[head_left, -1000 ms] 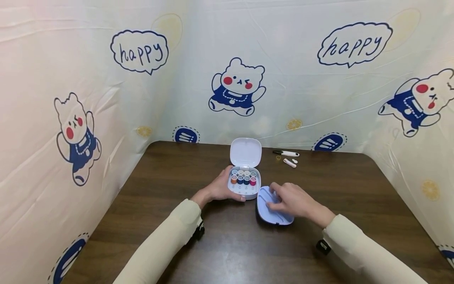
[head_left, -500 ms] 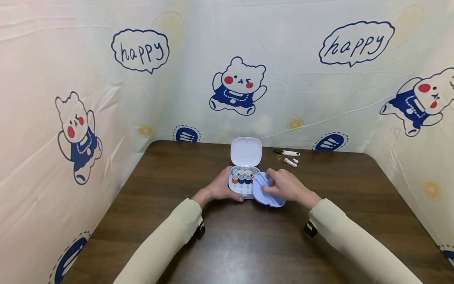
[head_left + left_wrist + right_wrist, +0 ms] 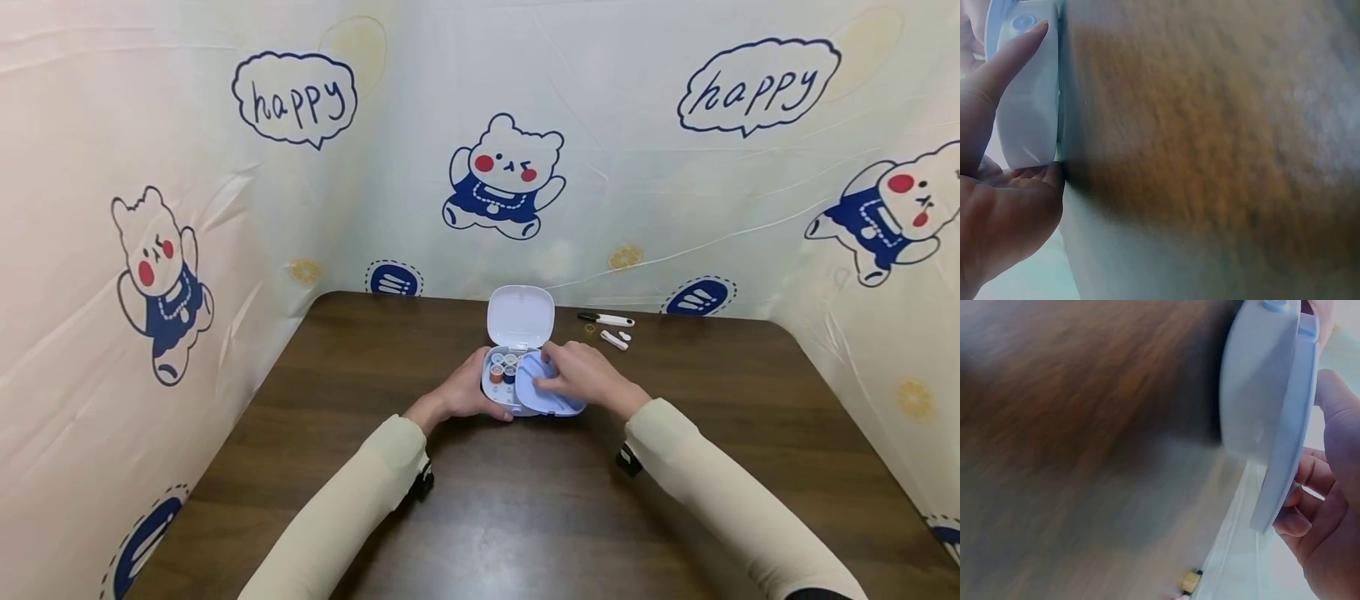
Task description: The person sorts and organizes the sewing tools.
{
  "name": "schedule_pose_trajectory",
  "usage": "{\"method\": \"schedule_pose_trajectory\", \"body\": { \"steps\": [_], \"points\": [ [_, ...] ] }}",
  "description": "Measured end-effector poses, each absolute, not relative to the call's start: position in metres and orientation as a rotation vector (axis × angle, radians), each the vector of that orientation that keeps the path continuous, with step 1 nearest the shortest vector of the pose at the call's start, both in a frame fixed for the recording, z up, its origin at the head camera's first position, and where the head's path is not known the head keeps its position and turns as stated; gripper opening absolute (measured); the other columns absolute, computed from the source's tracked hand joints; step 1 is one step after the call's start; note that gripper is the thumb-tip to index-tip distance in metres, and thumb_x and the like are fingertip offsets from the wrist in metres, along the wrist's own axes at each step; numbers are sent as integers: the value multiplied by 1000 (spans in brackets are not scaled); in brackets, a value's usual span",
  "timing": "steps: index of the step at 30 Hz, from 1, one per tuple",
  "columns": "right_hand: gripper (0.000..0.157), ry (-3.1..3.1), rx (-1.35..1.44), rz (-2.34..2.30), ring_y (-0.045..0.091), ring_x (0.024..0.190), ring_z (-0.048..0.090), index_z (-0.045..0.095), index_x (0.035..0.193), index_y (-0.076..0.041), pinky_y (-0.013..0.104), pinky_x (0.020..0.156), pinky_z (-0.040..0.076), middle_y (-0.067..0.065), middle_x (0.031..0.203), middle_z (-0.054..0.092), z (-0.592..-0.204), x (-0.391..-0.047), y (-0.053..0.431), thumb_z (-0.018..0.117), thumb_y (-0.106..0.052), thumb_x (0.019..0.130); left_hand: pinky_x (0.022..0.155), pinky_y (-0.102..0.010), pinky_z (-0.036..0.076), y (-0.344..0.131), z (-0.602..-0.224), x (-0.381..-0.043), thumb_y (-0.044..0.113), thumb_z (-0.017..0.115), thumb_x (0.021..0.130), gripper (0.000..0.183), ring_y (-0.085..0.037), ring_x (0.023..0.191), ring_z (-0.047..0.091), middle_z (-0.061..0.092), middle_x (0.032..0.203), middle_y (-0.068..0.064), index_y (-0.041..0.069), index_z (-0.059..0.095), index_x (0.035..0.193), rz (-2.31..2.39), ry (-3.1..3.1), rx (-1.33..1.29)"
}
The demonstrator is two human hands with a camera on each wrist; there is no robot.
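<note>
A white sewing box (image 3: 498, 397) stands on the table with its lid (image 3: 521, 317) raised at the back. Several thread spools (image 3: 497, 374) sit upright inside. My left hand (image 3: 467, 389) grips the box's left side; in the left wrist view the thumb lies along the front wall (image 3: 1030, 106). From above, my right hand (image 3: 588, 375) pinches a light-blue tray (image 3: 546, 402). That tray lies over the right part of the box, hiding spools there, and juts past its right edge. In the right wrist view, the tray (image 3: 1291, 431) is tilted against the box rim.
Behind and to the right lie a slim black-and-white tool (image 3: 607, 320), a thin yellow ring (image 3: 589, 329) and small white pieces (image 3: 614, 340). The brown wooden table (image 3: 480, 517) meets a printed curtain (image 3: 420, 183) at its back and sides.
My right hand has carried the blue tray up and leftward from the table beside the box to over its right part, covering some spools. The left hand has stayed on the box.
</note>
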State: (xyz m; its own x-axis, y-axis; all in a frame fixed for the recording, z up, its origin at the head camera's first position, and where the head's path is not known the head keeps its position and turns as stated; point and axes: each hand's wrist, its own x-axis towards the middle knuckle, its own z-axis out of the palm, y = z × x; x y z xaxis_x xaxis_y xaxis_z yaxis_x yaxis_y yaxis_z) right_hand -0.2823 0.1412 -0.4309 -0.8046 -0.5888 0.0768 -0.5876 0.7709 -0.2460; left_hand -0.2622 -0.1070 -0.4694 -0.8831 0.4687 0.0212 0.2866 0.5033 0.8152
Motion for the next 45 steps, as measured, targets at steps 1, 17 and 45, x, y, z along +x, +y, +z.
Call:
{"method": "schedule_pose_trajectory", "body": {
  "steps": [1, 17, 45],
  "points": [
    [42, 2957, -995, -390, 14, 60, 53, 65, 106, -7, 30, 54, 42, -2, 69, 57, -431, -284, 139, 73, -44, 90, 110, -44, 37, -107, -470, -262, 16, 100, 63, 112, -28, 123, 50, 48, 139, -16, -1, 32, 150, 1319, 2547, 656],
    [33, 3026, -1137, -342, 19, 60, 50, 62, 95, -10, 36, 54, 42, -2, 64, 52, -430, -299, 100, 74, -40, 88, 111, -43, 38, -106, -469, -262, 21, 102, 59, 116, -28, 127, 49, 47, 144, -17, -2, 33, 150, 1283, 2603, 641],
    [35, 3006, -1172, -216, 17, 63, 52, 62, 95, -10, 35, 56, 45, -2, 67, 54, -430, -301, 90, 70, -44, 91, 112, -42, 37, -107, -468, -261, 32, 97, 68, 114, -24, 130, 48, 43, 149, -13, 4, 28, 154, 1314, 2535, 616]
  ]
}}
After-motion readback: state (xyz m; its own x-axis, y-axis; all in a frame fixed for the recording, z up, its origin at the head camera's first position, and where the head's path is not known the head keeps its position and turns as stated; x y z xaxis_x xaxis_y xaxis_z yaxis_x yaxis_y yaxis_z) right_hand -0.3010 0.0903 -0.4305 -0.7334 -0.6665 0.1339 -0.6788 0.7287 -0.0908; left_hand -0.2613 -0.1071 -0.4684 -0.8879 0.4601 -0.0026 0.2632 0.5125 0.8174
